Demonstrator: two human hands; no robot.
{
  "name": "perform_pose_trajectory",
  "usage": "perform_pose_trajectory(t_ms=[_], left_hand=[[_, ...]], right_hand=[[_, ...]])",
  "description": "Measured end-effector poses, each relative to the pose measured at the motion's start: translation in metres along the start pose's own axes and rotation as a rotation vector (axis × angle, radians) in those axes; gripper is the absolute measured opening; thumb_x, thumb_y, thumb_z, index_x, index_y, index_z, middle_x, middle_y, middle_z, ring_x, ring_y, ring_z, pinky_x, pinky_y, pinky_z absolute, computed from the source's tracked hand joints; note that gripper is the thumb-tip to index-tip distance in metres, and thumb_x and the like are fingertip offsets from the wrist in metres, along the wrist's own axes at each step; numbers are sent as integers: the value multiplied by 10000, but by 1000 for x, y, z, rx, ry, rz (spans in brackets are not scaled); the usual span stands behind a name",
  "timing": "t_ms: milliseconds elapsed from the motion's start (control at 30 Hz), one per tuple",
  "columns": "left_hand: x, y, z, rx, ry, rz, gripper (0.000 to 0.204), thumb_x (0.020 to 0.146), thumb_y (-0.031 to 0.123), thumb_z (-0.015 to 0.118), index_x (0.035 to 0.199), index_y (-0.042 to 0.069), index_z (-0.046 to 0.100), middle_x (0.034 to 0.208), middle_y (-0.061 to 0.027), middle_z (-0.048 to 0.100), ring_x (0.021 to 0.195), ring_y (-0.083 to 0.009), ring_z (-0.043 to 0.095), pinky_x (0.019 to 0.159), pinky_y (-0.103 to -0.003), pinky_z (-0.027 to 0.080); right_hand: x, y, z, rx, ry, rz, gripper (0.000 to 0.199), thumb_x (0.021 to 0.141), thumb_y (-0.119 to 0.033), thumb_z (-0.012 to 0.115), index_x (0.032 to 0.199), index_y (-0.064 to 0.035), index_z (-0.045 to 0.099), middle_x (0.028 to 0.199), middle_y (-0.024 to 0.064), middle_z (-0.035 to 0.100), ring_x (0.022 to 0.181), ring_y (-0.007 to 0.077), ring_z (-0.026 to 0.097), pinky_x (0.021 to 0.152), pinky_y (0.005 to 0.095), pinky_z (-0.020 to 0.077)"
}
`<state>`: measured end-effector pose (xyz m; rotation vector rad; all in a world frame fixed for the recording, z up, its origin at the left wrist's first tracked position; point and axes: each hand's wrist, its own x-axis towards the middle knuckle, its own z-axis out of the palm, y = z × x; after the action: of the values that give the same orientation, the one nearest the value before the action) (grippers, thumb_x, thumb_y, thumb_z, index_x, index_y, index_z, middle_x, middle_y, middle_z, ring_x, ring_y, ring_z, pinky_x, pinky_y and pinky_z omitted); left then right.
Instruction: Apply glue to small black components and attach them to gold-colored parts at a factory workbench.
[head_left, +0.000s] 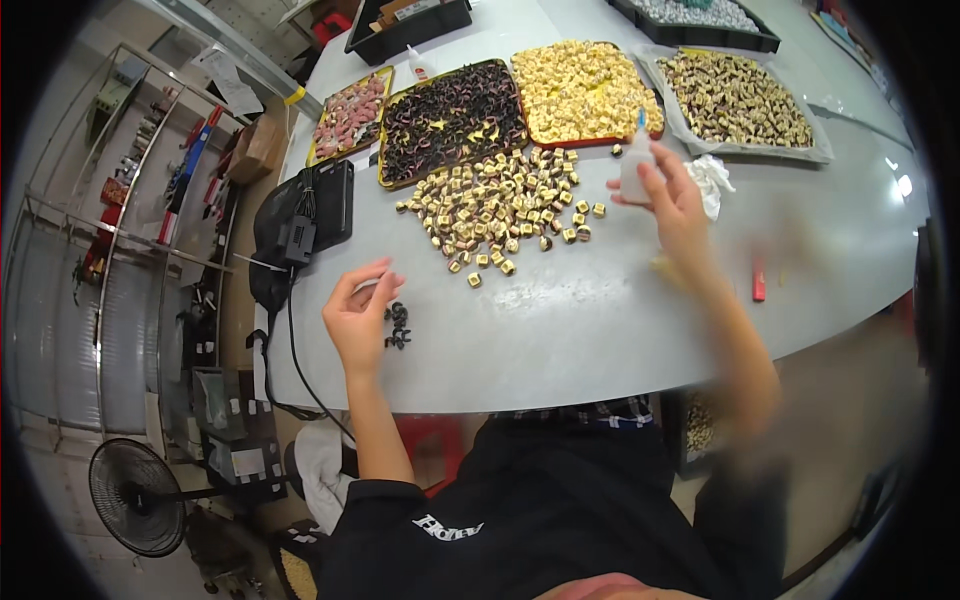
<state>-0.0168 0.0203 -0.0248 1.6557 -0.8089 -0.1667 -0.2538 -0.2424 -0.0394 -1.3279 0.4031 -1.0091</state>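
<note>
My right hand [682, 205] is raised over the table's right half, its fingers wrapped round a small translucent squeeze bottle [634, 175] with a blue tip pointing up. On the left, my left hand [355, 322] hovers with thumb and fingertips pinched together; whatever they hold, if anything, is too small to make out. Beside that hand lies a little cluster of shiny black pieces [398, 326]. Between and beyond both hands spreads a loose heap of small gold-and-dark cube-like pieces [492, 205]. A crumpled white tissue [711, 186] lies just right of the bottle.
Along the far side stand a tray of dark curled pieces [450, 115], a tray of cream-gold pieces [580, 90], a white-lined tray [822, 152] and a small pink-filled tray [350, 115]. A black device [335, 200] with cables sits left; a red object [758, 278] lies right.
</note>
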Motion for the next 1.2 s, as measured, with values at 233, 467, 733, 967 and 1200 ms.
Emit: perform_pose_trajectory(t_ms=[233,467,733,967,1200], left_hand=[[9,37,89,-331,-519,-60,130,821,-29,614,944,-43,652,957,-112,656,807,-160,652,687,-230,518],[-10,30,131,-505,-702,-155,246,801,-18,638,1045,-45,625,1007,-129,630,872,-183,639,788,-258,513],[-14,26,129,-663,-798,-292,516,729,-103,661,1217,-17,516,947,-122,622,855,-171,623,744,-272,544],[-15,17,126,-575,-831,-278,581,686,-115,669,1229,36,527,868,-91,607,824,-153,627,715,-258,551],[-17,15,128,-548,-840,-268,572,672,-111,669,1206,61,558,881,-87,607,811,-142,629,711,-253,553]], right_hand=[[-6,-17,6,106,-143,167,394,901,-245,563,1193,-6,449,1100,131,564,874,168,585,813,282,472],[-11,-22,0,273,-111,233,410,881,-284,590,1184,-46,452,1106,130,561,836,154,570,802,266,464],[-18,-18,2,455,-16,282,357,890,-331,574,1113,-74,468,1038,154,592,708,117,546,722,251,457],[-24,-18,23,-26,-285,174,512,890,-555,421,1049,-69,417,800,153,589,417,77,400,374,182,318],[-28,-12,22,49,-372,163,373,943,-376,447,1016,-14,397,801,186,606,470,103,463,390,193,355]])
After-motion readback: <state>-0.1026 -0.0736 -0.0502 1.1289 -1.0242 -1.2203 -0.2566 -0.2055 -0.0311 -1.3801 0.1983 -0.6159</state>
